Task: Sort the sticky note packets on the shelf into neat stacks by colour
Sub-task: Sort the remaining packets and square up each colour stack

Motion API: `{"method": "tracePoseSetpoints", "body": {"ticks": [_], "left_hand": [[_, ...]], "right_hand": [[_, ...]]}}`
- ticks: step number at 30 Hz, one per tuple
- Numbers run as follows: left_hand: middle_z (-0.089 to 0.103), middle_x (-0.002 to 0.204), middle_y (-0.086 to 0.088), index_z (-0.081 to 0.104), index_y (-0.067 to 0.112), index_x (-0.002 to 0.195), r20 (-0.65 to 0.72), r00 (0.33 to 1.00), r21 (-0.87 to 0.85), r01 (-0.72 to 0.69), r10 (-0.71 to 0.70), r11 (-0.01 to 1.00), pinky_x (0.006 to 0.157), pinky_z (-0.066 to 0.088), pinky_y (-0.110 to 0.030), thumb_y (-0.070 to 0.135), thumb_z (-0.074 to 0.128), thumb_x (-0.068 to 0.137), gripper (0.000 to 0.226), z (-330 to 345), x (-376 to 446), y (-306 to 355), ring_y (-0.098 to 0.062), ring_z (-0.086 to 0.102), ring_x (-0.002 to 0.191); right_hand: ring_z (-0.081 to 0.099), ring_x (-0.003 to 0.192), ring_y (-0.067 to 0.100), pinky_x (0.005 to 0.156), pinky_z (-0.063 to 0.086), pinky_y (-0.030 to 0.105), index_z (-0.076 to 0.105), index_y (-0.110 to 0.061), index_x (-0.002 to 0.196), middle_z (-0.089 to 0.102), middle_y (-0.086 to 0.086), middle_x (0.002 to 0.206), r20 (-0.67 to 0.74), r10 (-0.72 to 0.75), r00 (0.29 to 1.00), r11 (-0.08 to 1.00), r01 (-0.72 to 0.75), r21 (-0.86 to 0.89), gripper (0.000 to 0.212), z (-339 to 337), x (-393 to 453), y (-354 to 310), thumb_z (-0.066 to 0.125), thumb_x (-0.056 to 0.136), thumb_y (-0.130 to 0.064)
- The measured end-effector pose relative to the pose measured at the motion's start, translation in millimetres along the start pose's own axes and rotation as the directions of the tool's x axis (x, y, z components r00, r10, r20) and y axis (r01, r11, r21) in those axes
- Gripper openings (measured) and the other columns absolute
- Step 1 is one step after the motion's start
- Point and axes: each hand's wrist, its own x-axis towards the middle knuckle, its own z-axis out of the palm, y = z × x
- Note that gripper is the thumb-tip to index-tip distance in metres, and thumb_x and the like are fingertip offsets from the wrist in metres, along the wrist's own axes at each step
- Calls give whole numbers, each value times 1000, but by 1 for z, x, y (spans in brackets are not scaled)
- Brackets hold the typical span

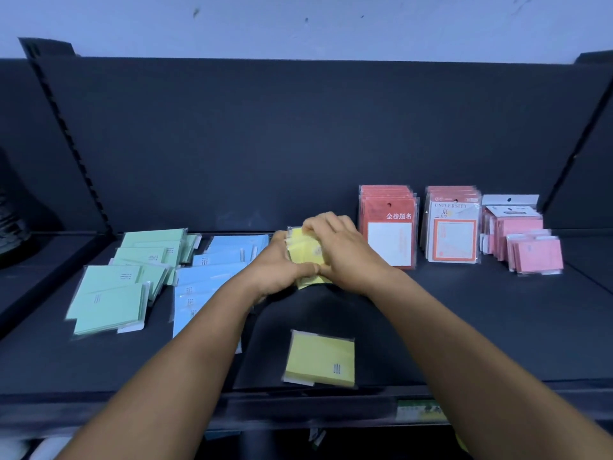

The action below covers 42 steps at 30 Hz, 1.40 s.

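Note:
Both hands meet at the middle of the dark shelf [464, 327] around a bundle of yellow packets [305, 252]. My left hand [278, 263] grips the bundle's left side and my right hand [338, 250] curls over its top and right side. A single yellow packet [320, 358] lies flat near the shelf's front edge. Green packets [129, 277] lie in loose overlapping piles at the left. Blue packets [212, 273] spread beside them, partly hidden by my left forearm.
Red hanging packets [388, 227] and orange-framed "University" packets [452, 227] stand upright at the back right. Pink packets [527, 247] are stacked furthest right. A price label [419, 410] sits on the shelf's front rail. The shelf's back panel rises behind.

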Motion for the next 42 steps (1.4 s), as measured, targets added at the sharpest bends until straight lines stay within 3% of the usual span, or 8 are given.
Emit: {"method": "tracePoseSetpoints", "body": {"ticks": [4,9,14,19,23,29,36,42], "left_hand": [[66,106,-3,38,23,120,-78,997,-29,-13,11,999,89,54,-42,9,71,81,53,5,4,-5,-20,65,97],[63,102,0,32,20,128,-42,998,-13,-40,39,999,73,51,-26,7,66,85,56,11,1,-1,-11,62,87],[58,95,12,28,21,131,-51,997,21,-54,55,998,62,43,-18,11,57,92,50,14,2,-3,-2,55,82],[58,92,8,23,24,123,-53,998,6,-36,37,999,67,44,-20,10,54,94,45,14,2,-3,-5,54,77],[60,92,8,28,25,121,-88,994,-24,-59,57,998,68,45,-20,7,56,93,44,17,0,-5,-7,55,79],[58,92,11,30,22,131,-101,992,-32,-75,72,997,70,43,-19,7,57,92,51,17,-5,-5,-4,54,79],[57,99,3,24,20,138,-85,996,13,-38,39,999,78,45,-29,11,55,94,55,14,-8,-2,-18,55,91],[61,108,-1,26,20,134,-57,998,29,-30,31,999,86,48,-33,12,56,93,52,10,-7,-3,-20,59,97]], "right_hand": [[9,143,19,117,12,33,5,-22,152,14,-3,155,-23,121,992,987,-122,-107,100,5,-8,7,73,79,-23],[-2,147,10,116,9,25,-6,-22,153,-5,-7,161,95,148,984,988,-151,31,97,8,-20,7,64,87,-16],[31,132,26,100,33,31,32,-12,138,36,6,139,-48,408,912,912,-409,-9,59,-3,-45,17,60,88,-26],[40,120,32,87,37,36,45,-9,125,50,12,130,116,679,724,732,-658,-178,39,-4,-71,39,41,96,-36],[51,114,27,87,46,34,51,-13,124,59,7,122,150,688,710,720,-693,-21,38,-10,-71,40,53,91,-31],[65,87,16,74,51,27,66,-16,98,69,1,98,264,609,748,717,-661,221,16,-19,-71,27,71,82,-17],[62,81,12,74,49,24,65,-22,96,69,-8,93,246,439,864,797,-501,337,22,-22,-69,12,65,83,-4],[62,78,8,76,49,24,68,-16,100,69,-4,93,313,295,903,720,-425,548,17,-41,-67,-19,69,85,-8]]}}
